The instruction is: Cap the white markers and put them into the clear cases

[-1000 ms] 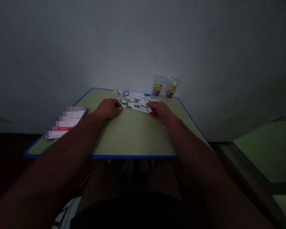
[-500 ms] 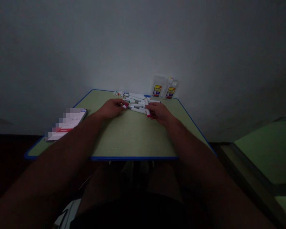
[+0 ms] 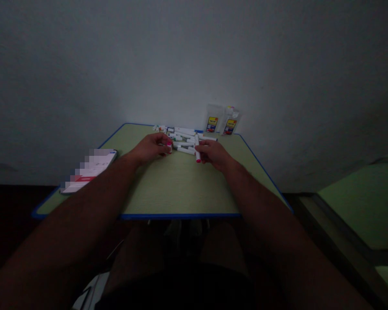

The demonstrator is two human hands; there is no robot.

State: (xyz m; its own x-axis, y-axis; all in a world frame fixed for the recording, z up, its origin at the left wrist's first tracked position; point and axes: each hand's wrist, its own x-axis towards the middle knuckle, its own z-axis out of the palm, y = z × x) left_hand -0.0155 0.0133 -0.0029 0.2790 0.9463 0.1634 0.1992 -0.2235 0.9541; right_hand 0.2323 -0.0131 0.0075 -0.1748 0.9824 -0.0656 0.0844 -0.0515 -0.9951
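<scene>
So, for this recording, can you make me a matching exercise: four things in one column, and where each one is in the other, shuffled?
Things:
1. White marker with a pink end
2. Small pink-and-white cap
3. Device with a lit screen
4. Clear packages with yellow labels

Places:
A. At the back edge of the table, by the wall
B. Held in the left hand
C. On the left side of the table
D. Held in the right hand

Right pairs: 1-D, 2-B, 3-C, 4-A
</scene>
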